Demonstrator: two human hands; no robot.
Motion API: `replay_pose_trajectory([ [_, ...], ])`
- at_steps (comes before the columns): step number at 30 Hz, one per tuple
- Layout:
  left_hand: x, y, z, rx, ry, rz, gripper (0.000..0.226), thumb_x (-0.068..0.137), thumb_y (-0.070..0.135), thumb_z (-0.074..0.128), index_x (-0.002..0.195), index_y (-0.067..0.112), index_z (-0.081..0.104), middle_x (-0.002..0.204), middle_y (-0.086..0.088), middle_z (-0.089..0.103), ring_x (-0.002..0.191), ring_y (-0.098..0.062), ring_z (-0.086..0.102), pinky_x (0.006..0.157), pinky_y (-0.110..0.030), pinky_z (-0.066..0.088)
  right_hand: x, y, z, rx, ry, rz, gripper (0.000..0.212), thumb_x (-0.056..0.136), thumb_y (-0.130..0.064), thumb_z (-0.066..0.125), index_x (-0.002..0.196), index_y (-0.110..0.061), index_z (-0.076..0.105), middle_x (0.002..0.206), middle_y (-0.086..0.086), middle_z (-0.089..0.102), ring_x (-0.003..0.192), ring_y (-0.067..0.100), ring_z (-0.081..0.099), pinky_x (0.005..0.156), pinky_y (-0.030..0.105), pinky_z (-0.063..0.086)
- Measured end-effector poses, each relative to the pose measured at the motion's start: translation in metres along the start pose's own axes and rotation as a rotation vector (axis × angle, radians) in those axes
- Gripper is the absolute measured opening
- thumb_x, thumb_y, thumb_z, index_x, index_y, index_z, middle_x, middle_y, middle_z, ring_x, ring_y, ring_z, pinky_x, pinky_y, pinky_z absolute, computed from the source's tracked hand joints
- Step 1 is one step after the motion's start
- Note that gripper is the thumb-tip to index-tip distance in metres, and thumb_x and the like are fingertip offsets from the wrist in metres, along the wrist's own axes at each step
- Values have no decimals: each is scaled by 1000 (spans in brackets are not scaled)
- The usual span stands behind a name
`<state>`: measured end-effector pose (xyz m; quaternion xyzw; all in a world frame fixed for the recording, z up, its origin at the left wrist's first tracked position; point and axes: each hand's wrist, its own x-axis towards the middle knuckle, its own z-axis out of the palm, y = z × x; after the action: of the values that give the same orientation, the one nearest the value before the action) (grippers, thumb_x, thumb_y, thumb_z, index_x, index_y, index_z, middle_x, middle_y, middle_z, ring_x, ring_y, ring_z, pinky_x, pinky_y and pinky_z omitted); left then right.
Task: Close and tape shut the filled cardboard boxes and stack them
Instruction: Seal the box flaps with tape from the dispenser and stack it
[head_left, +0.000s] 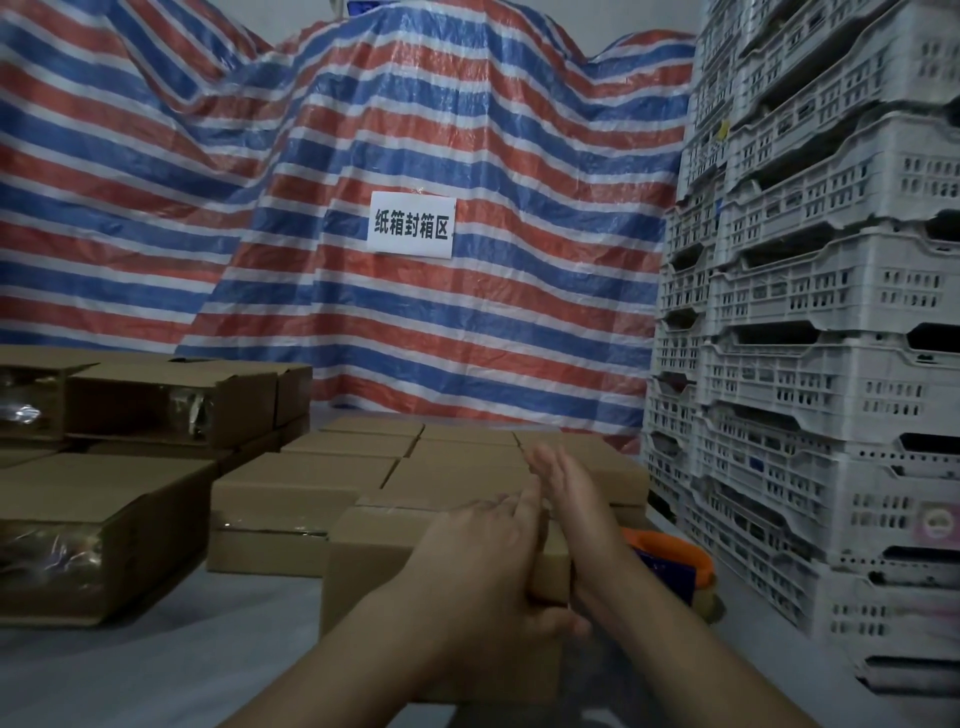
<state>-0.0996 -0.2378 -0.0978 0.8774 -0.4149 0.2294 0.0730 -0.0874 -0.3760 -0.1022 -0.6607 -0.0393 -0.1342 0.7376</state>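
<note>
Two bare forearms come up from the bottom edge of the head view, each ending in a bare hand: the left hand (483, 551) and the right hand (571, 499). No sleeves, gloves, rings, watch or wristbands show anywhere from the fingertips back to where the forearms leave the view. The fingers (545, 462) of the right hand are slender with short nails, slightly blurred, and behind the fingers the wrists narrow before widening into smooth forearms.
</note>
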Motion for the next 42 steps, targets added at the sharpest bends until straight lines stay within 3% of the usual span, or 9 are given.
replay_pose_trajectory([
  [2,0,1,-1,-1,2,-1,110,76,76,60,156,15,14,149,0,43,128,-15,47,106,-30,39,-2,9,0,74,34,8,37,103,-56,30,128,-42,53,124,-21,55,104,-5,54,89,21,39],
  [8,-3,-1,-6,-68,-64,4,117,75,70,67,157,18,1,160,2,26,141,-14,31,111,-25,24,-30,35,1,165,242,132,33,98,-53,51,102,-32,76,92,-5,79,90,15,73,61,30,55],
  [14,-15,-13,-21,-583,48,-92,85,82,67,61,150,50,14,159,25,14,124,24,27,98,-12,36,-31,17,0,3,247,157,55,88,-69,37,88,-29,74,94,2,73,100,25,65,101,45,47],
  [19,-44,-46,-25,-574,333,-313,82,67,87,35,142,55,26,151,27,28,127,7,38,104,-31,45,-43,18,-13,-261,138,28,98,65,-85,36,155,-47,23,162,-10,29,148,21,30,120,47,24],
  [24,-79,-70,-7,-769,285,-531,104,58,82,45,152,43,22,153,15,35,117,5,37,101,-25,39,-55,33,-14,-360,-85,-37,116,58,-77,56,157,-45,6,150,-26,25,134,0,32,104,20,37],
  [28,-94,-71,10,-984,317,-574,92,64,68,59,148,49,27,156,16,28,121,2,33,98,-21,36,-58,50,-13,-440,-35,-94,89,84,-57,59,156,-49,8,148,-32,29,129,-8,38,116,28,35],
  [31,-94,-70,20,-1026,366,-583,68,82,48,63,142,53,31,153,15,30,118,2,34,95,-22,35,-53,44,-17,-438,50,-69,47,81,-70,43,127,-63,41,117,-45,42,100,-24,45,97,11,34],
  [36,-90,-70,24,-1043,384,-601,52,90,40,61,128,61,33,154,13,29,120,-1,32,105,-31,35,-11,26,-69,-1029,302,-204,12,103,-42,47,102,-36,56,101,-10,62,88,3,56,85,36,51],
  [42,-90,-66,21,-996,375,-614,47,88,46,59,122,65,34,155,11,29,121,-3,33,109,-36,35,35,30,-118,-1523,283,-65,39,95,-50,54,124,-23,56,107,1,66,94,20,65,75,33,54],
])
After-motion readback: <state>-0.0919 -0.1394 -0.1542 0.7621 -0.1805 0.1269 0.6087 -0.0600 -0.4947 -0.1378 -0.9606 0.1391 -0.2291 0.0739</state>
